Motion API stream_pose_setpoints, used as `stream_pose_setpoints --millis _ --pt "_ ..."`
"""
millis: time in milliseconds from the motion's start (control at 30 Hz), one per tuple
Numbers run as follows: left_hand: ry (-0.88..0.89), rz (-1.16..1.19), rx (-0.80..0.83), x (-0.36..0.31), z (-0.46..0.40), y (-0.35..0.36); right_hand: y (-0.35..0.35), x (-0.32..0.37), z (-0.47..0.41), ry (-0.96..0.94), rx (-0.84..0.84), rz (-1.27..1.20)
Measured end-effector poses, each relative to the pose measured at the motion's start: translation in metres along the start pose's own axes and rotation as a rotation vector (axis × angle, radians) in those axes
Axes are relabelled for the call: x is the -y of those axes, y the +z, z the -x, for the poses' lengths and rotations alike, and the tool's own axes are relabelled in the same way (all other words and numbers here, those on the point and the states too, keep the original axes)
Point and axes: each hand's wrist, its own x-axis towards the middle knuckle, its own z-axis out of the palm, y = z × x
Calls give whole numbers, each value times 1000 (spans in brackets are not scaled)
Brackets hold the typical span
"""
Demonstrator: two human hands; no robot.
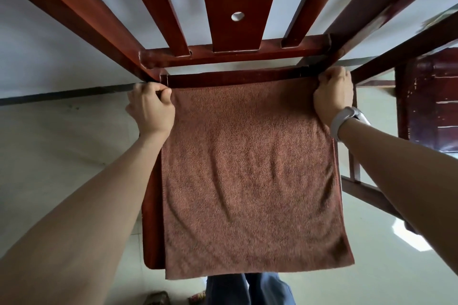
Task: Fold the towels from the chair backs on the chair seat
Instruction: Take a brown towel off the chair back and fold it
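Both forearms reached out, left hand (151, 109) and right hand (333, 95) each pinching a far corner of the brown towel (247, 176), spreading it flat on the chair seat (151, 205) for folding.

I see the seat (151, 218) of a red-brown wooden chair, bare only along its left strip. A brown towel (250, 176) lies flat on it, covering the rest, its near edge apparently hanging past the seat's near edge.

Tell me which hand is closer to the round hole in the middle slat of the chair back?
Left, though only slightly. The left hand grips the towel corner below and left of the round hole; the right hand grips the other far corner, below and farther right.
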Motion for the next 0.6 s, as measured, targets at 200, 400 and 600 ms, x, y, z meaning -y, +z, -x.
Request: stream_pose_setpoints --millis 200,400,600 --pt "-129 130 -66 10 0 -14 -17 -8 3 66 -19 -137" --pt "235 -137 -36 17 79 -34 -30 -27 97 -543 19 214" --pt "594 -389 285 27 135 5 12 -46 135 -753 293 576"
